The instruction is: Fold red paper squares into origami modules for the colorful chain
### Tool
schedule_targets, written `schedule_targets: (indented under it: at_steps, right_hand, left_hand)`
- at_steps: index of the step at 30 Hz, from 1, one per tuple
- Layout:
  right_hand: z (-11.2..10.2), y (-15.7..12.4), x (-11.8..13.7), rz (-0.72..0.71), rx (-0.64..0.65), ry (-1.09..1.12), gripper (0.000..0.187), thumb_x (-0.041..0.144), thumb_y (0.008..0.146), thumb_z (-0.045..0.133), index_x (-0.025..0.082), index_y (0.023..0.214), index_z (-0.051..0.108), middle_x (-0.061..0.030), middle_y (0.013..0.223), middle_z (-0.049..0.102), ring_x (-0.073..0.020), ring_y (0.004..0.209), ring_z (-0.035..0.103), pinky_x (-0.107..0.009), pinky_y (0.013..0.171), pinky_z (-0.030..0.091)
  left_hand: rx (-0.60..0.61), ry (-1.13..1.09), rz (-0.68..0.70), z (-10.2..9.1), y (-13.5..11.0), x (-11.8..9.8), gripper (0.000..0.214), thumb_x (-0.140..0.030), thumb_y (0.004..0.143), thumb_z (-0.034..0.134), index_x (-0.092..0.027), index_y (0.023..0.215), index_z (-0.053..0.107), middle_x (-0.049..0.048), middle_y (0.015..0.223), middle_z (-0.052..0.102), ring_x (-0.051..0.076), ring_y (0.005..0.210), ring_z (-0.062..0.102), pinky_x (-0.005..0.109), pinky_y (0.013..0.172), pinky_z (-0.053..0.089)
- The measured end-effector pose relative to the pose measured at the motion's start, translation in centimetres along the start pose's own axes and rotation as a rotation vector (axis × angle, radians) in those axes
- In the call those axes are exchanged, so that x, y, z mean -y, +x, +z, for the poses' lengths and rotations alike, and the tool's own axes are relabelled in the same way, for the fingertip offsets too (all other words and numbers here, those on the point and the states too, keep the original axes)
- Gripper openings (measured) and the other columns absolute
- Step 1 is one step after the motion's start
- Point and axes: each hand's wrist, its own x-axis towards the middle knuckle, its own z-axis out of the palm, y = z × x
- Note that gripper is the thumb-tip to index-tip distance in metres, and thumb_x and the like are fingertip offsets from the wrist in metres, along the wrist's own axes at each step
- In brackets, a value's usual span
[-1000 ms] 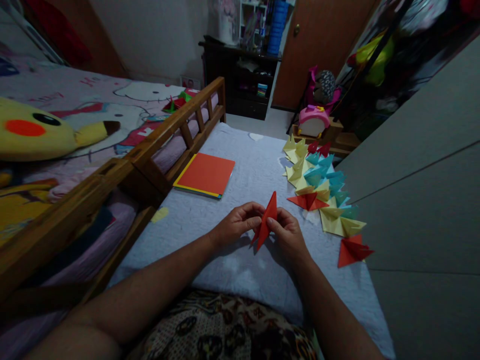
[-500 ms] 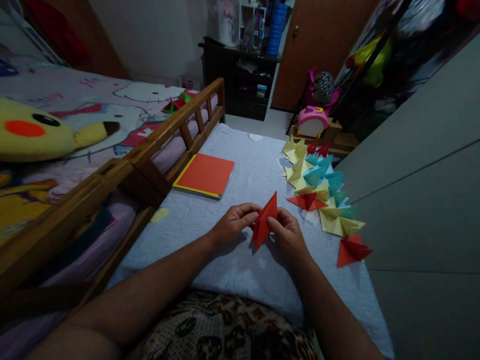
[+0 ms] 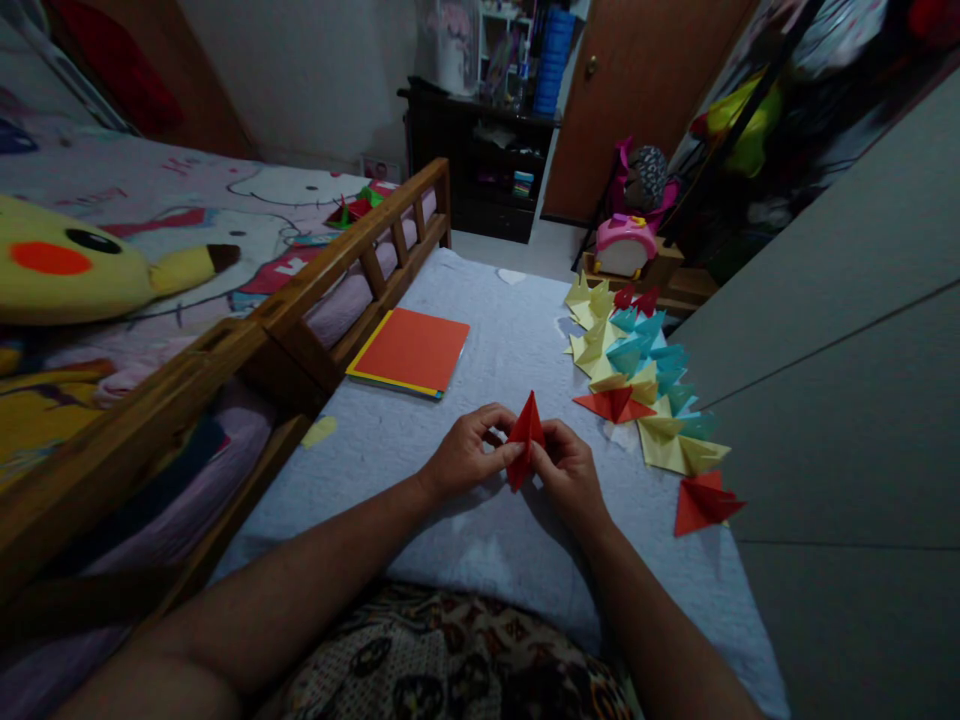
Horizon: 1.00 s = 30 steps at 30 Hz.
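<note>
A folded red origami paper (image 3: 529, 425) stands upright between my hands, its point up and a crease down its middle. My left hand (image 3: 480, 447) pinches its left side, the thumb on the near face. On the other side, my right hand (image 3: 568, 462) grips it with thumb and fingers. The fingertips behind the paper are hidden. To the right lie several folded paper pieces: a yellow one (image 3: 679, 440), a blue one (image 3: 637, 345), a red one (image 3: 615, 403) and a nearer red one (image 3: 705, 502).
A stack of coloured paper (image 3: 411, 350), orange on top, lies at the left of the cloth-covered surface (image 3: 495, 340). A wooden bed rail (image 3: 300, 310) runs along the left, with a yellow plush toy (image 3: 75, 265) beyond it. A pale cabinet (image 3: 847, 440) borders the right.
The red paper has turned from a slanted side view to a narrow, creased front view. Both thumbs have come closer together on its near side.
</note>
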Motion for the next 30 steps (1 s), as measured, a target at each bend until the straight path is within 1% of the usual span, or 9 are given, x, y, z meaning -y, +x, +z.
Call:
schedule_targets:
  at_steps: [3, 7, 11, 14, 18, 21, 24, 28, 30]
  right_hand:
    - [0.1, -0.1, -0.2, -0.022, -0.004, -0.025, 0.005, 0.027, 0.083, 0.070, 0.023, 0.087, 0.070, 0.0010, 0.077, 0.068, -0.0144, 0.068, 0.061, -0.026, 0.064, 0.047]
    - [0.0, -0.3, 0.2, -0.049, 0.052, -0.028, 0.007, 0.027, 0.085, 0.068, 0.023, 0.089, 0.072, 0.0000, 0.080, 0.071, -0.0154, 0.072, 0.063, -0.028, 0.069, 0.049]
    - [-0.4, -0.5, 0.9, -0.084, 0.118, 0.017, 0.018, 0.035, 0.092, 0.060, 0.023, 0.093, 0.073, -0.0009, 0.082, 0.071, -0.0164, 0.074, 0.063, -0.028, 0.071, 0.049]
    - [-0.3, -0.5, 0.9, -0.062, 0.148, 0.079, 0.018, 0.039, 0.088, 0.067, 0.024, 0.095, 0.073, -0.0007, 0.083, 0.071, -0.0165, 0.074, 0.063, -0.028, 0.070, 0.050]
    - [-0.1, -0.2, 0.4, 0.027, 0.102, 0.128, 0.016, 0.035, 0.081, 0.077, 0.024, 0.091, 0.072, -0.0003, 0.083, 0.072, -0.0160, 0.073, 0.065, -0.028, 0.071, 0.051]
    - [-0.2, 0.0, 0.0, 0.064, 0.055, 0.157, 0.015, 0.036, 0.081, 0.076, 0.024, 0.088, 0.071, 0.0009, 0.078, 0.071, -0.0140, 0.066, 0.062, -0.027, 0.067, 0.051]
    - [-0.3, 0.1, 0.0, 0.078, 0.022, 0.150, 0.015, 0.036, 0.081, 0.076, 0.023, 0.086, 0.071, 0.0014, 0.076, 0.070, -0.0129, 0.063, 0.060, -0.025, 0.063, 0.049]
    - [-0.2, 0.0, 0.3, 0.091, 0.029, 0.154, 0.019, 0.038, 0.080, 0.077, 0.022, 0.087, 0.070, 0.0007, 0.078, 0.070, -0.0136, 0.067, 0.061, -0.026, 0.065, 0.050]
    - [-0.1, 0.0, 0.5, 0.097, 0.033, 0.169, 0.021, 0.040, 0.080, 0.077, 0.023, 0.089, 0.070, 0.0004, 0.081, 0.070, -0.0145, 0.071, 0.063, -0.027, 0.068, 0.051]
  left_hand:
    - [0.004, -0.101, 0.018, 0.1, 0.1, 0.4, 0.011, -0.024, 0.082, 0.071, -0.017, 0.090, 0.067, 0.0077, 0.108, 0.065, 0.021, 0.103, 0.062, 0.033, 0.085, 0.051]
    - [0.053, -0.264, -0.053, 0.3, 0.0, 1.0, 0.017, -0.026, 0.081, 0.074, -0.017, 0.092, 0.066, 0.0041, 0.095, 0.067, 0.016, 0.087, 0.062, 0.033, 0.084, 0.049]
    - [0.038, -0.287, -0.064, 0.2, 0.1, 1.1, 0.020, -0.029, 0.079, 0.077, -0.017, 0.089, 0.064, 0.0014, 0.088, 0.064, 0.014, 0.080, 0.059, 0.030, 0.078, 0.047]
    - [0.013, -0.268, -0.048, 0.1, 0.2, 1.0, 0.020, -0.029, 0.078, 0.078, -0.017, 0.086, 0.064, 0.0011, 0.087, 0.062, 0.014, 0.081, 0.059, 0.029, 0.078, 0.046]
    - [-0.037, -0.330, -0.091, 0.1, 0.3, 0.8, 0.024, -0.027, 0.075, 0.080, -0.018, 0.084, 0.060, -0.0005, 0.082, 0.061, 0.013, 0.077, 0.058, 0.027, 0.074, 0.046]
    - [-0.076, -0.424, -0.149, 0.2, 0.4, 0.6, 0.039, -0.024, 0.070, 0.084, -0.020, 0.099, 0.058, -0.0028, 0.083, 0.061, 0.012, 0.075, 0.059, 0.025, 0.072, 0.046]
    - [-0.031, -0.485, -0.229, 0.0, 0.5, 0.5, 0.052, -0.026, 0.068, 0.085, -0.021, 0.112, 0.058, -0.0031, 0.080, 0.063, 0.012, 0.071, 0.061, 0.025, 0.069, 0.046]
    - [0.019, -0.438, -0.252, -0.2, 0.6, 0.4, 0.031, -0.033, 0.071, 0.083, -0.014, 0.087, 0.065, 0.0019, 0.081, 0.066, 0.013, 0.071, 0.061, 0.027, 0.071, 0.048]
    - [0.027, -0.395, -0.234, -0.2, 0.6, 0.3, 0.028, -0.034, 0.072, 0.082, -0.014, 0.082, 0.065, 0.0015, 0.078, 0.066, 0.013, 0.070, 0.060, 0.027, 0.070, 0.048]
